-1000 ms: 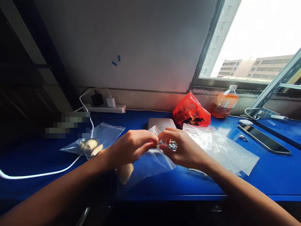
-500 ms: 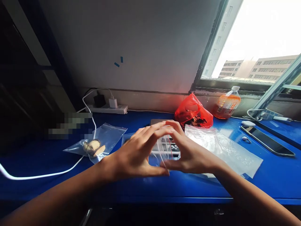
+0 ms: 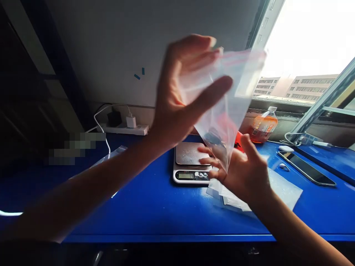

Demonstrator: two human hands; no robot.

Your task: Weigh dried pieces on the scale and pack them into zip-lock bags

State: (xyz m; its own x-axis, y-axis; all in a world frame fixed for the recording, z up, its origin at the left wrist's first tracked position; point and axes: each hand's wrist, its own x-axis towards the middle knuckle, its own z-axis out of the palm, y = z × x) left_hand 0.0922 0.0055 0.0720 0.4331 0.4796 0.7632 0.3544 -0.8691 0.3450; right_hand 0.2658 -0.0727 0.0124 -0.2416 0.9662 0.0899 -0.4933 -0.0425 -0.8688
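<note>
A clear zip-lock bag (image 3: 235, 87) with a red line along its top hangs tilted in the air, one corner pointing down. My left hand (image 3: 180, 88) is raised and holds it near its upper left side, thumb across the front and fingers curved at the edge. Low by the bag's bottom corner is my right hand (image 3: 241, 173), palm turned up and fingers apart; whether it touches the plastic I cannot tell. Behind the hands a kitchen scale (image 3: 191, 155) stands on the blue table, its display lit but its digits too small to read.
More clear bags (image 3: 285, 188) lie right of the scale. A red plastic bag (image 3: 239, 142) is mostly hidden behind my right hand. Farther right are a bottle of orange drink (image 3: 264, 125) and a phone (image 3: 310, 168). A power strip (image 3: 124, 128) sits at the wall.
My hands were together around the clear bag low over the table. Now the left has lifted it up, and the right has come apart from the left and dropped lower, fingers spread.
</note>
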